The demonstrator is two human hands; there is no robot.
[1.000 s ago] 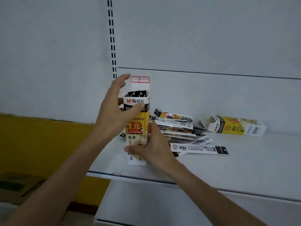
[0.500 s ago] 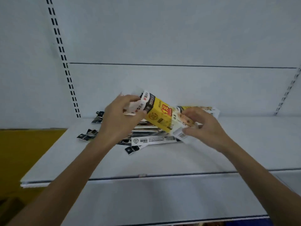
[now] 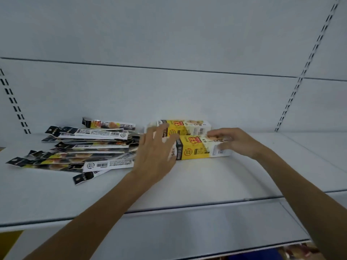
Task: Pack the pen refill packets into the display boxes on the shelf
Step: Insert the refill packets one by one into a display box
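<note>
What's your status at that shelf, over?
Left hand open, fingers spread at front box's left end. Right hand grips its right end. Box lies flat before second box. Loose packets piled left, nothing blocking.

The near display box (image 3: pixel 199 149) and the far display box (image 3: pixel 187 126), both yellow and white, lie flat on their long sides on the shelf (image 3: pixel 187 184), parallel and touching, one behind the other. My right hand (image 3: pixel 234 141) grips the near one's right end, and my left hand (image 3: pixel 155 156) rests spread on its left end. To their left, the long, black-tipped pen refill packets (image 3: pixel 90 147) sprawl in a loose, overlapping pile.
</note>
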